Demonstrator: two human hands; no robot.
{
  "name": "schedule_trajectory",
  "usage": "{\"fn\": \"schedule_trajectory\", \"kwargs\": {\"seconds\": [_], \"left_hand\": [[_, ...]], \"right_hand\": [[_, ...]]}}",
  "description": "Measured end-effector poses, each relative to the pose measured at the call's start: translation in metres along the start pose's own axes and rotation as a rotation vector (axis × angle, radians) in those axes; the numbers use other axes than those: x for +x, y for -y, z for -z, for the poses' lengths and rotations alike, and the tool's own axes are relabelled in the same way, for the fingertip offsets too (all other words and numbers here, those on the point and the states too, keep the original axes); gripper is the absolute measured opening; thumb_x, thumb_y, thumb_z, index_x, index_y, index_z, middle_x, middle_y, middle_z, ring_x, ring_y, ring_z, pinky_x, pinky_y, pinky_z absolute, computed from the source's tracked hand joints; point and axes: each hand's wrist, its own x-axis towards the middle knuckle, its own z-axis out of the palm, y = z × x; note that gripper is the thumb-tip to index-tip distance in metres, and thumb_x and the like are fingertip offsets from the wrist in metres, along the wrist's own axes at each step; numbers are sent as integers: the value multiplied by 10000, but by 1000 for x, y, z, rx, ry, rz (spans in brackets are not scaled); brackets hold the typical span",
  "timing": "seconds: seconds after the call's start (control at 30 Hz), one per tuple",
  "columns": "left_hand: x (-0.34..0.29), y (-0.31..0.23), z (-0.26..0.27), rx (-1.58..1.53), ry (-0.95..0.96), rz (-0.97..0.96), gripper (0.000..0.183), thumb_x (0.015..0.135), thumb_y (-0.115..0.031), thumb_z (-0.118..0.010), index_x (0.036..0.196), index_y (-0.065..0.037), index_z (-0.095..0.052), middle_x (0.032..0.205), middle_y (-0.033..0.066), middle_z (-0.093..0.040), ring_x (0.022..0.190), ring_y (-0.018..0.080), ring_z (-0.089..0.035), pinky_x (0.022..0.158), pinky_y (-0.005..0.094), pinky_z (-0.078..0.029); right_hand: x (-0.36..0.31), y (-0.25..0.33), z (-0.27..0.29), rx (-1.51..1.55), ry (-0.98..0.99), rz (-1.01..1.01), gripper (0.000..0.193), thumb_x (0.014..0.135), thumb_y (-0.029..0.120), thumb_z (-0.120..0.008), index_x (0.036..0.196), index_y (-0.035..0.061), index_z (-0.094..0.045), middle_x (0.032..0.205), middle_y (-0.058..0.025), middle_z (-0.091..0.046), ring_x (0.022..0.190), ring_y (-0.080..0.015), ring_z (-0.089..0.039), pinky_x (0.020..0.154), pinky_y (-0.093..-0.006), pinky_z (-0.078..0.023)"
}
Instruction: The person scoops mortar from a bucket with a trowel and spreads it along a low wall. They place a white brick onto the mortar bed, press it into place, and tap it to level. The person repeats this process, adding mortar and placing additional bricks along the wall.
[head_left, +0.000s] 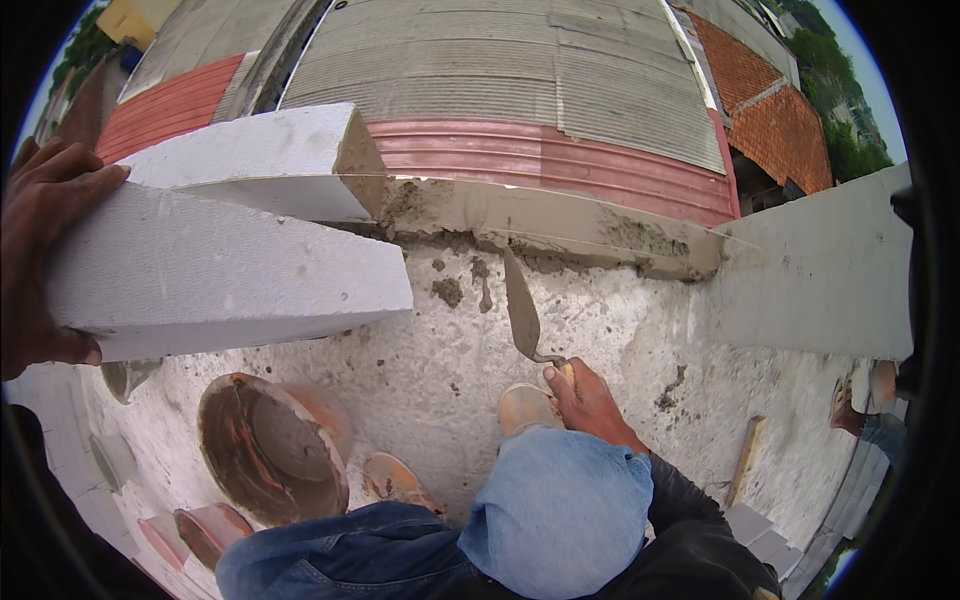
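Nearest me, a muddy orange bucket (pixel 328 408) stands on the left part of the pale floor (pixel 420 340). A bit farther out, my right hand (pixel 592 402) is wrapped around the handle of a trowel (pixel 522 315). Its blade points away from me, with the tip by the foot of the low grey wall (pixel 575 215).

My left hand (pixel 42 235) is clamped on the left end of the front white block (pixel 230 265), fingers on top and thumb below. The block is over the floor's left side, long ways from left to right, so my left hand is nearer; it lies left of my right hand. Its free end points toward the trowel.

The low wall runs left to right along the floor's far edge. The back white block (pixel 245 145) is behind the front one; I can't tell if they touch. Farthest is a red roof (pixel 620 172).
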Motion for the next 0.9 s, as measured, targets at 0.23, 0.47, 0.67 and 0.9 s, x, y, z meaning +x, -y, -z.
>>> {"fn": "schedule_trajectory", "kwargs": {"seconds": [0.23,0.47,0.67,0.9], "left_hand": [[-16,20,-26,20,-43,-67,1482,279,-353,-1112,1554,-64,-415,1381,239,-606,1386,380,-575,1295,565,-277],[-9,10,-21,85,-85,-78,1496,267,-384,-1114,1553,-98,-404,1416,241,-584,1431,404,-540,1318,585,-228],[0,10,-13,80,-79,-68,1211,408,-275,-1042,1494,-41,-559,1399,183,-657,1338,358,-598,1233,507,-360],[6,15,-23,99,-115,-187,1508,242,-412,-1100,1544,-50,-430,1328,222,-621,1329,380,-604,1263,537,-346]], "right_hand": [[5,36,50,149,109,-69,473,1130,509,-497,1065,42,-535,716,-44,-534,581,-124,-556,543,-352,-493],[64,64,96,142,171,-81,527,1107,587,-425,1122,74,-546,745,-11,-514,548,-101,-522,462,-306,-469],[65,65,133,-608,-160,456,346,1030,310,-632,1197,35,-505,876,-178,-649,732,-328,-689,636,-431,-535],[89,83,148,-1131,-305,586,316,1048,282,-650,1215,35,-544,841,-199,-674,706,-365,-685,628,-487,-518]]}}
